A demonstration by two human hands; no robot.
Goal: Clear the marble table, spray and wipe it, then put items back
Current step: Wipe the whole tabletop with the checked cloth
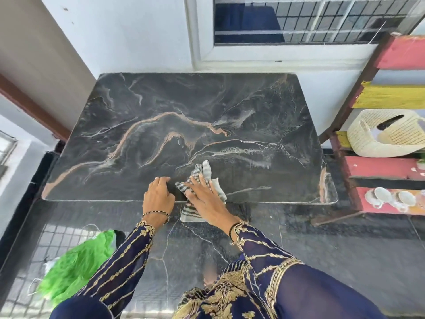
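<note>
Dark marble surface [184,125] under a barred window, white wall behind, head view only. Nothing stands on it, so clearing looks done. Wiping appears to be the step in hand; no spray bottle is in view, and whether spraying took place cannot be told. Putting items back is left; the woven basket [377,137] and white cups [391,199] on the painted shelf [386,169] to the right may be among them, a guess only. Striped cloth [203,171] lies at the near edge, bunched just past the fingertips, one corner hanging over the edge. Right hand [202,196] lies flat on the cloth, fingers straight and spread, grip apart, pressing rather than pinching. Left hand [158,194] sits just beside it, fingertips bent onto bare marble, holding nothing, touching the surface but not the cloth. Green fabric [76,268] lies on the floor, lower left
</note>
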